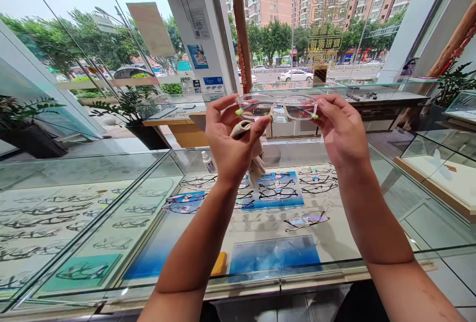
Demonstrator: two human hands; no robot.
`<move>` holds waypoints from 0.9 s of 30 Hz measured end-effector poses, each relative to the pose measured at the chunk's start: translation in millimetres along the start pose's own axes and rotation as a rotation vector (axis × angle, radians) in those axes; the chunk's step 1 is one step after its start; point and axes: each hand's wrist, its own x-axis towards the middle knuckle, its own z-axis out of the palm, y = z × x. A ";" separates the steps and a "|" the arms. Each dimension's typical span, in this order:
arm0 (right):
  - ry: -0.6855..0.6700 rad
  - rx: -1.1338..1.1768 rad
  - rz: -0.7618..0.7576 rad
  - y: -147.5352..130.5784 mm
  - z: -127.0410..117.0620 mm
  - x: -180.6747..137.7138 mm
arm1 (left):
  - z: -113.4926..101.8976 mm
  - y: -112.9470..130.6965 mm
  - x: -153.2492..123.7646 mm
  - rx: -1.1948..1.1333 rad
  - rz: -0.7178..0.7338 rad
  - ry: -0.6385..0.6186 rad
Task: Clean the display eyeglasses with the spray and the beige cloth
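A pair of clear-framed eyeglasses (279,106) with green temple tips is raised at about eye height above the glass counter. My left hand (232,138) grips its left side, and a beige cloth (256,165) is tucked in the same palm and hangs down. With thumb and fingers, my right hand (344,126) pinches the right side of the frame. Through the lenses the street-side background shows. Below my hands, several other eyeglasses (278,193) lie in rows in the display case.
The glass display counter (260,270) spans the front, with a small white bottle (208,162) near its back edge. An orange object (219,264) sits near the front. Another glass case (442,168) stands at the right. Potted plants (137,118) and large windows lie beyond.
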 end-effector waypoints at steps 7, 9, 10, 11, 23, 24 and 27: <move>-0.019 0.048 -0.030 -2.1 -1.1 -0.9 | 3.0 4.9 0.5 -0.078 -0.189 0.039; -0.026 0.066 -0.056 -5.2 0.4 -2.5 | 2.8 3.4 1.9 -0.175 -0.319 0.037; -0.038 0.068 -0.081 -6.3 1.6 -3.4 | 2.6 2.9 2.5 -0.231 -0.399 0.020; -0.056 0.063 -0.113 -7.2 3.1 -4.2 | 2.6 2.7 3.1 -0.286 -0.478 -0.004; -0.109 -0.269 -0.452 -14.4 21.2 -18.1 | 9.4 11.5 1.5 -0.660 -1.095 -0.243; -0.109 -0.278 -0.469 -14.9 21.0 -18.3 | 10.1 12.2 1.1 -0.686 -1.118 -0.257; -0.102 -0.271 -0.529 -15.1 20.7 -17.7 | 11.6 12.8 0.1 -0.733 -1.172 -0.301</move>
